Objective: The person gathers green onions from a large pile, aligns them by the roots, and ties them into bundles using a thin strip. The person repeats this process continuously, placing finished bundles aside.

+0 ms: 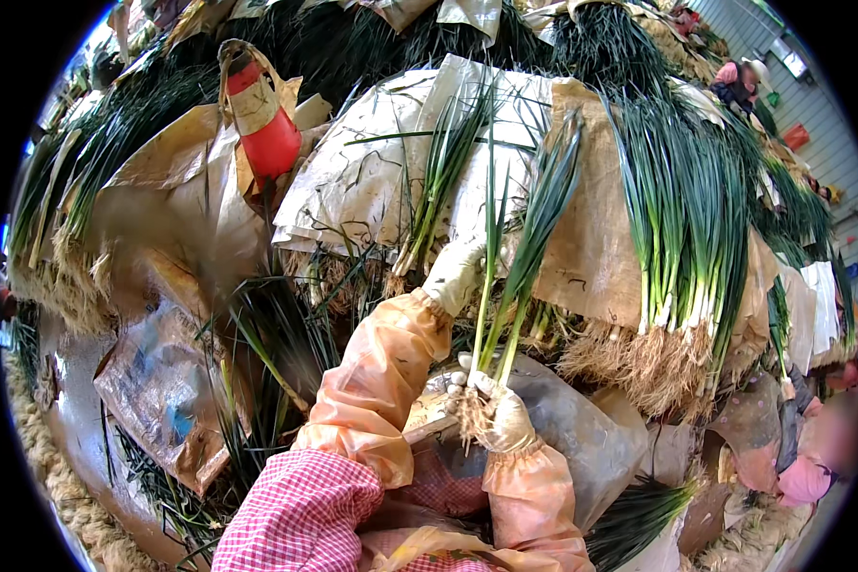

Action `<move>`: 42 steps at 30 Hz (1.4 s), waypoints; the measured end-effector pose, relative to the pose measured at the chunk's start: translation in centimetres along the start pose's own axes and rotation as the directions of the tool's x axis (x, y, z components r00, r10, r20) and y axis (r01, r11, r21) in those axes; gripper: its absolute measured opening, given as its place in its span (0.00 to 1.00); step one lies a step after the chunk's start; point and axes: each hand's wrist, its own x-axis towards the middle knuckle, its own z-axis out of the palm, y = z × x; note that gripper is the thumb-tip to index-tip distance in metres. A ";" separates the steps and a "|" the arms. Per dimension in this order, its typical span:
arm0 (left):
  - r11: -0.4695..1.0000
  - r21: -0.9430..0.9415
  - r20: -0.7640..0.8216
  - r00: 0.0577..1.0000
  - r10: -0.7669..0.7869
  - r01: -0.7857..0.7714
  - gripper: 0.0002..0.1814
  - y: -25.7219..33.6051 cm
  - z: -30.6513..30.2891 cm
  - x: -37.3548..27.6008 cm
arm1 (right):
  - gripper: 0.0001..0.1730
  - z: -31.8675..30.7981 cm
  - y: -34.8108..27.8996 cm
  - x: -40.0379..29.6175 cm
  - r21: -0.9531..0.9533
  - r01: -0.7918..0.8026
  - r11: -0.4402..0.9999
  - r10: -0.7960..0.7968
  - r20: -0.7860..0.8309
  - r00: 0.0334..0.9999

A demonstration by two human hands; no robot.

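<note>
My right hand, in a pale, soiled glove, is closed around the white lower ends of several green onions, whose roots hang below it and whose leaves point away from me. Farther forward, my left hand, also gloved, lies at the near edge of a white sheet; its fingers are mostly hidden, so its hold is unclear. Just left of it, loose green onions rest on the sheet. Orange plastic sleeve covers reach both wrists.
A thick row of green onions lies at right beside a brown sheet. A red and white cone-shaped object stands at upper left. Clear plastic covers the area before my lap. Other people, one in a white hat, are at right.
</note>
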 end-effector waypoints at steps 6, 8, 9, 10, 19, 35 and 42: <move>0.753 0.620 -0.061 0.944 0.326 -0.220 0.12 -2.9 -3.4 1.9 | 0.19 -0.8 0.1 0.3 0.098 0.050 0.994 -0.060 0.107 0.992; 0.198 0.975 -0.012 0.877 0.481 -0.095 0.12 -2.8 -3.2 -0.1 | 0.21 -1.8 -0.2 0.6 0.107 0.078 0.991 -0.090 0.110 0.990; 0.238 0.967 -0.173 0.922 0.346 0.092 0.13 -2.1 -3.2 -0.6 | 0.22 -2.3 -0.5 0.6 0.107 0.077 0.991 -0.087 0.096 0.992; 0.193 0.969 -0.221 0.894 0.389 0.156 0.13 -1.9 -5.5 -1.1 | 0.21 -1.9 -0.3 0.4 0.179 0.045 0.983 -0.076 0.171 0.982; -0.329 0.915 -0.069 0.893 0.444 0.235 0.23 3.4 -10.2 -2.7 | 0.08 -2.5 0.4 1.3 -0.108 0.183 0.977 -0.194 -0.100 0.976; 0.850 0.516 -0.207 0.978 0.004 0.105 0.12 -1.7 -2.2 -5.7 | 0.11 -1.8 0.6 1.5 -0.544 0.249 0.802 -0.446 -0.267 0.854; 0.561 0.825 -0.118 0.991 0.066 0.062 0.15 -3.0 -4.4 -9.0 | 0.16 -2.3 0.3 2.0 -0.450 0.352 0.821 -0.505 -0.284 0.815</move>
